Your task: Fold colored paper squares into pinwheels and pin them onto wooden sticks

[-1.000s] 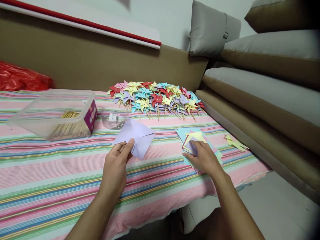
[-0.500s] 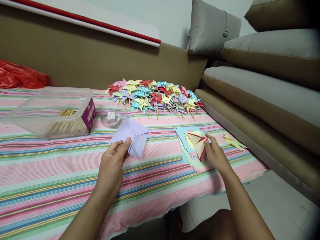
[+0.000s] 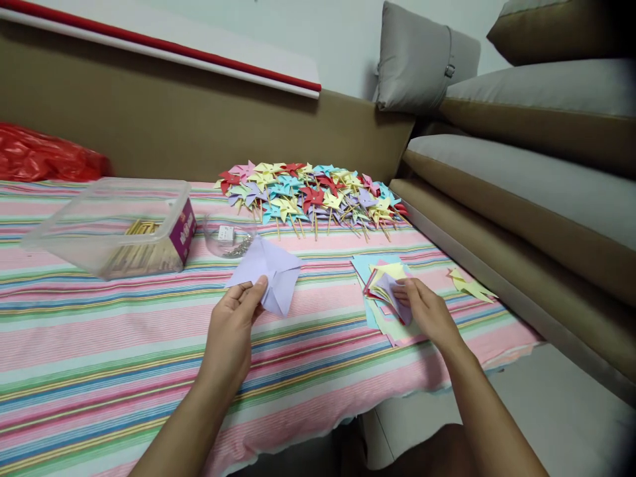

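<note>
My left hand point(image 3: 233, 318) pinches a lavender paper square point(image 3: 268, 271) between thumb and fingers, holding it above the cloth. Slits run in from the paper's corners. To the right, my right hand point(image 3: 424, 308) is closed on the edge of a purple paper sheet point(image 3: 390, 291), which bends up over a small stack of yellow and red sheets. How many sheets the fingers hold is hidden. Under that stack lie light blue paper sheets point(image 3: 366, 266), along with green and pink ones.
Finished paper pinwheels point(image 3: 313, 197) on sticks are heaped at the back. Left of my left hand stand a round clear dish point(image 3: 211, 246) of small metal pieces and a clear plastic box point(image 3: 99, 205) of wooden sticks. A yellow paper piece point(image 3: 470, 286) lies near the sofa cushions point(image 3: 527, 199).
My right hand has let the lifted red and yellow sheets drop back and now bends up a purple one. The left hand still holds the lavender square.
</note>
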`<state>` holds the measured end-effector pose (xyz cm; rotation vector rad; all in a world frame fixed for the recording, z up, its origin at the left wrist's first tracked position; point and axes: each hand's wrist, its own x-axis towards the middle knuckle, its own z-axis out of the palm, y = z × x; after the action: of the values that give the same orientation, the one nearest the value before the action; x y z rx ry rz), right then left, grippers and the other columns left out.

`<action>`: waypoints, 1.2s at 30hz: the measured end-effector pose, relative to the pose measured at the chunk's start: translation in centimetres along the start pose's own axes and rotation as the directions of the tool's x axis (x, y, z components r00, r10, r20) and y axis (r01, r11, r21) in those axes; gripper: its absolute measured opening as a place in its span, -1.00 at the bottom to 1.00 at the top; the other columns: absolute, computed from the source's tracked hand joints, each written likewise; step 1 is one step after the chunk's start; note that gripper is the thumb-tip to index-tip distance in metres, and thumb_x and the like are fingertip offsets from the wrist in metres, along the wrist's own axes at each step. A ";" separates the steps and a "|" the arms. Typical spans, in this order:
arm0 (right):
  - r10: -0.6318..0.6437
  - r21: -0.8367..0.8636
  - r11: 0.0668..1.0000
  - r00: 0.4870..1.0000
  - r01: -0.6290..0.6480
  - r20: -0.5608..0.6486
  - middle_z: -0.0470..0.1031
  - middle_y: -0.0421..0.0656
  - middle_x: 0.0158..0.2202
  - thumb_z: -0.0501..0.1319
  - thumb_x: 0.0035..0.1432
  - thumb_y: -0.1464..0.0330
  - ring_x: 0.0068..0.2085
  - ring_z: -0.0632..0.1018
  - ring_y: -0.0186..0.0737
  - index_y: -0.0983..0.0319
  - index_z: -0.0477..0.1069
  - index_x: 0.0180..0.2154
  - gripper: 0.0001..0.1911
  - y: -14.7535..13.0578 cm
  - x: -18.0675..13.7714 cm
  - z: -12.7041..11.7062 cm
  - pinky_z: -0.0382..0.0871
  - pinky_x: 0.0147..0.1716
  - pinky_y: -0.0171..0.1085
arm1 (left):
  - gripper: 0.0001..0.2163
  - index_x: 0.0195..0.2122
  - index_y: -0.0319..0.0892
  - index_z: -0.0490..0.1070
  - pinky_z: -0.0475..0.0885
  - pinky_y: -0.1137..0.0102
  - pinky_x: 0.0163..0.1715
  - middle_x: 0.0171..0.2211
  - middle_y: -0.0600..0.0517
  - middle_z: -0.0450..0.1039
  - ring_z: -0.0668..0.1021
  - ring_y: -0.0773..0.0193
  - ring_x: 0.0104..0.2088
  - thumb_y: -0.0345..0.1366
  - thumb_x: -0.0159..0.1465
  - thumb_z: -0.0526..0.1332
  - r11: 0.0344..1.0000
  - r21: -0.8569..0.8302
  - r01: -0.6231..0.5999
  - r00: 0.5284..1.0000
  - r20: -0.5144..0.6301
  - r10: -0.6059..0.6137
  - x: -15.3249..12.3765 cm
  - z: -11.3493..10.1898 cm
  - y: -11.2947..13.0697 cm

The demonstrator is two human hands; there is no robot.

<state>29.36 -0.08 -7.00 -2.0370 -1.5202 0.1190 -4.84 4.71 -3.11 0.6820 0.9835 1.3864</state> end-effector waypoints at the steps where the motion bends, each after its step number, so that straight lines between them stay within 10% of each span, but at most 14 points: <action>1: -0.025 -0.022 0.999 1.000 0.025 0.019 0.64 -0.04 -0.23 -0.03 0.33 0.06 -0.23 0.61 0.02 0.14 0.49 -0.11 -0.57 -0.5 -0.1 0.3 0.43 -0.19 -0.07 | -0.69 -0.36 -0.20 0.50 0.40 0.43 -0.27 -0.33 0.07 0.50 0.49 0.31 -0.30 -0.15 0.00 0.52 1.000 0.009 0.002 1.000 -0.001 -0.002 0.0 -0.1 -0.2; 12: -0.327 -0.299 0.907 0.943 0.297 -0.056 0.58 0.10 -0.20 0.02 0.28 0.08 -0.12 0.55 0.22 0.21 0.51 -0.25 -0.58 -1.9 -0.4 1.6 0.38 -0.04 0.12 | -0.68 -0.43 -0.19 0.39 0.30 0.41 -0.34 -0.46 0.09 0.39 0.40 0.32 -0.39 -0.06 0.15 0.41 0.988 0.153 0.012 0.996 0.086 -0.025 -1.5 -3.3 -0.4; 16: -0.325 -0.034 0.945 0.926 0.325 -0.193 0.59 0.02 -0.10 0.07 0.29 0.04 -0.04 0.56 0.15 0.17 0.52 -0.18 -0.60 -7.7 -1.2 1.9 0.39 0.01 0.07 | -0.66 -0.47 -0.19 0.36 0.29 0.42 -0.36 -0.51 0.12 0.35 0.36 0.35 -0.44 -0.05 0.13 0.42 0.988 0.151 0.016 0.997 0.070 -0.026 -1.8 -4.4 0.3; 19: -0.180 0.419 0.894 0.984 0.160 0.010 0.57 -0.07 0.01 0.17 0.26 0.02 0.01 0.57 0.01 0.10 0.53 -0.10 -0.63 -13.5 -2.2 3.5 0.43 0.01 -0.02 | -0.63 -0.51 -0.18 0.34 0.29 0.42 -0.38 -0.56 0.14 0.31 0.35 0.35 -0.48 -0.05 0.10 0.44 0.990 0.136 0.022 0.997 0.068 -0.031 -1.9 -4.4 0.4; 23: -0.153 0.778 0.602 0.931 -0.178 0.332 0.56 -0.06 0.07 0.36 0.10 0.03 0.08 0.55 -0.02 0.13 0.50 -0.01 -0.52 -19.1 -2.9 5.7 0.45 0.05 -0.10 | -0.67 -0.48 -0.20 0.39 0.32 0.42 -0.38 -0.52 0.10 0.40 0.40 0.34 -0.46 -0.07 0.11 0.44 0.996 0.093 0.013 0.994 0.105 -0.023 -2.0 -3.8 0.5; 28: -0.197 0.854 0.375 0.870 -0.359 0.452 0.63 -0.14 -0.15 0.47 0.03 0.15 -0.24 0.59 -0.19 0.16 0.55 -0.07 -0.57 -21.1 -3.2 6.3 0.50 -0.29 -0.27 | -0.72 -0.43 -0.21 0.46 0.35 0.43 -0.37 -0.47 0.07 0.48 0.45 0.32 -0.43 -0.12 0.13 0.44 0.993 0.114 0.002 0.993 0.118 -0.016 -1.7 -3.2 0.7; 36: -0.196 0.856 0.314 0.854 -0.410 0.481 0.56 -0.18 -0.30 0.46 0.05 0.20 -0.30 0.49 -0.26 0.24 0.58 -0.22 -0.69 -19.8 -3.5 5.6 0.39 -0.30 -0.29 | -0.75 -0.38 -0.19 0.49 0.37 0.44 -0.35 -0.45 0.07 0.51 0.49 0.30 -0.40 -0.10 0.21 0.38 0.979 0.201 -0.028 0.981 0.192 -0.011 -1.4 -2.3 0.0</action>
<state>9.12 2.45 -2.68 -1.0667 -1.0446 1.4064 -6.72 3.01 -3.89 0.9558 0.9750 1.2113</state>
